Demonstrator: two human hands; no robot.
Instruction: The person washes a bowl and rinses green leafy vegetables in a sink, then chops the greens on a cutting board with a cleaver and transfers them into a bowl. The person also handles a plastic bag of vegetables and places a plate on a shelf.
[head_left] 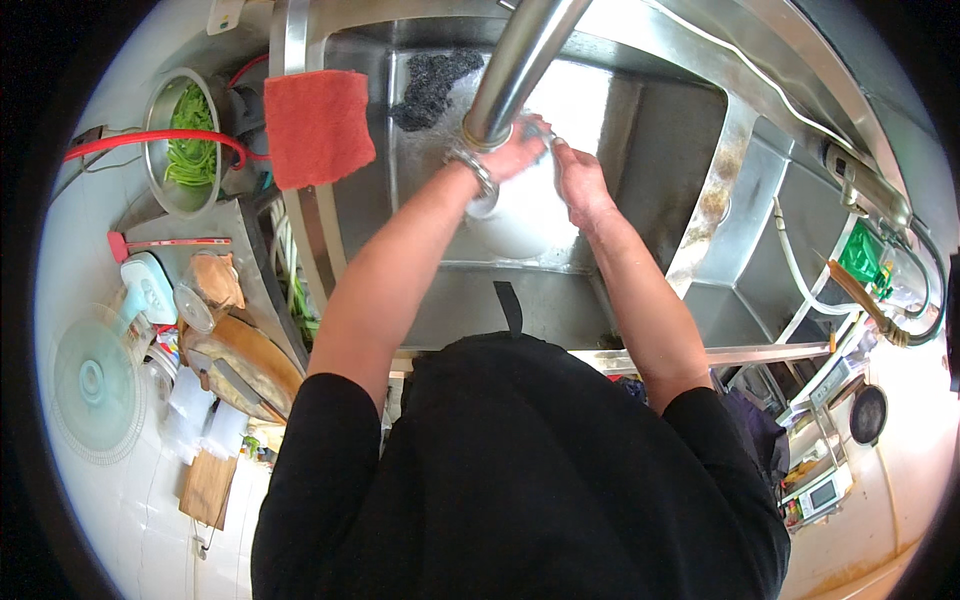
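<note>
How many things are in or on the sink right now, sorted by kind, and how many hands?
Hands: 2, the left hand and right hand, both on the bowl
White bowl: 1
Metal tap: 1
Red cloth over the sink rim: 1
Dark scouring pad: 1
Total: 6

- Stainless steel sink (440, 300): carries a white bowl (520, 215) in its basin.
- Far basin corner: dark scouring pad (432, 85).
- Left rim: red cloth (318, 125) draped over it.
- Left worktop (200, 225): metal bowl of green vegetables (187, 140).
</note>
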